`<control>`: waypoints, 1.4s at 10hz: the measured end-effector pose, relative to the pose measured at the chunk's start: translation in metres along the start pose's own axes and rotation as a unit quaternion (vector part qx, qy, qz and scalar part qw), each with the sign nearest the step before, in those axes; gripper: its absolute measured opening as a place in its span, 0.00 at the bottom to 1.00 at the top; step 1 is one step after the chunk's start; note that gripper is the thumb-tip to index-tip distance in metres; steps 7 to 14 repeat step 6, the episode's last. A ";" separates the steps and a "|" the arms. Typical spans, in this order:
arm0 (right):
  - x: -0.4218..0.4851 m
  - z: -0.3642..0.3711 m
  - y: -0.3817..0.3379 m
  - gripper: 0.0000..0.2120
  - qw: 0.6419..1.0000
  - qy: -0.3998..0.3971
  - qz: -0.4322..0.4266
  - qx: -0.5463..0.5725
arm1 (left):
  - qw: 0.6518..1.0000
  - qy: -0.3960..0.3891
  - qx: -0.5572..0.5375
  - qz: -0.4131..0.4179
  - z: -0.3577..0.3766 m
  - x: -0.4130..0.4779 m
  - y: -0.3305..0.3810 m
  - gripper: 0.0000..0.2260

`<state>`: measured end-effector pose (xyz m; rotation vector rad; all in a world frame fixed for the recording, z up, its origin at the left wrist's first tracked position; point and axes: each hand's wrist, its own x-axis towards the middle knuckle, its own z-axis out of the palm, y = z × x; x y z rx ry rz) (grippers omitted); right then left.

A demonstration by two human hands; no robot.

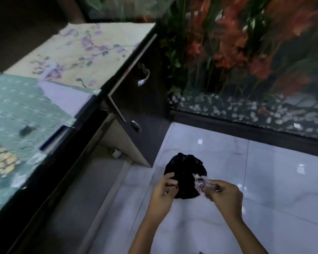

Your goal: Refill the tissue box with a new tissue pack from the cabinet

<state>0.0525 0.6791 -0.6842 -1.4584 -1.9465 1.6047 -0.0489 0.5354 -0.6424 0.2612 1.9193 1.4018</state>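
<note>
Head view shows our left hand point(162, 192) pinching the rim of a black bag point(185, 176) over the floor point(264, 180), while our right hand point(225, 196) has its fingers point(208, 189) closed on a crumpled clear wrapper point(200, 184), just right of the bag's mouth. We see no tissue box.

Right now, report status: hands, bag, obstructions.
Left hand gripping rim of black bag. Right hand pinching crumpled clear wrapper at bag mouth. Tissue box not in view. Nothing obstructing.
</note>
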 end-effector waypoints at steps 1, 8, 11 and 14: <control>0.044 0.031 0.032 0.06 1.000 -0.015 0.021 -0.008 | 0.999 0.033 0.037 -0.020 -0.002 0.035 -0.027 0.10; 0.204 0.144 0.172 0.09 0.954 -0.183 0.103 -0.215 | 0.989 0.119 0.057 -0.074 -0.038 0.109 -0.146 0.18; 0.204 0.144 0.172 0.09 0.954 -0.183 0.103 -0.215 | 0.989 0.119 0.057 -0.074 -0.038 0.109 -0.146 0.18; 0.204 0.144 0.172 0.09 0.954 -0.183 0.103 -0.215 | 0.989 0.119 0.057 -0.074 -0.038 0.109 -0.146 0.18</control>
